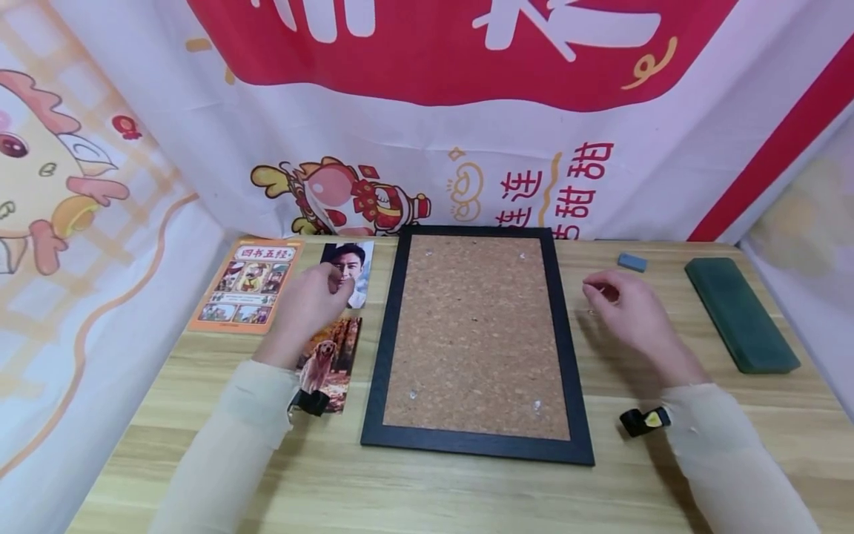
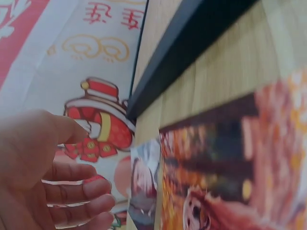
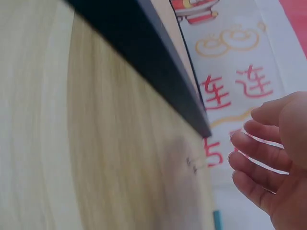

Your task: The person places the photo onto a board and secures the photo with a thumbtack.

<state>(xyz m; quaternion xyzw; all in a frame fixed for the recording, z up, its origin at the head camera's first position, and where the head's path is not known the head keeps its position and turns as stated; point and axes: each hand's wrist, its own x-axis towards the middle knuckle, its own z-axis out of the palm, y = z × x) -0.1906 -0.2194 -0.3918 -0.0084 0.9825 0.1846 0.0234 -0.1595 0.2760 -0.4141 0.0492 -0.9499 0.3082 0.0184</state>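
Observation:
My left hand (image 1: 308, 305) hovers over the portrait photo (image 1: 358, 259), its fingers loosely bent with nothing between them, as the left wrist view also shows. Just below that photo, partly hidden by my left wrist, lies a photo of a golden dog (image 1: 320, 363) among autumn leaves. A cork board (image 1: 475, 348) in a black frame lies flat between my hands, clear push pins (image 1: 537, 406) stuck near its corners. To the right of the board my right hand (image 1: 630, 315) hangs above the table, fingers relaxed and holding nothing. Small pin-like pieces (image 3: 192, 165) lie near it.
An orange comic-style booklet (image 1: 243, 285) lies at the far left. A small blue block (image 1: 631, 262) and a long dark green case (image 1: 740, 315) are on the right of the wooden table (image 1: 467, 497). Printed cloth (image 1: 414, 126) hangs along the back and sides.

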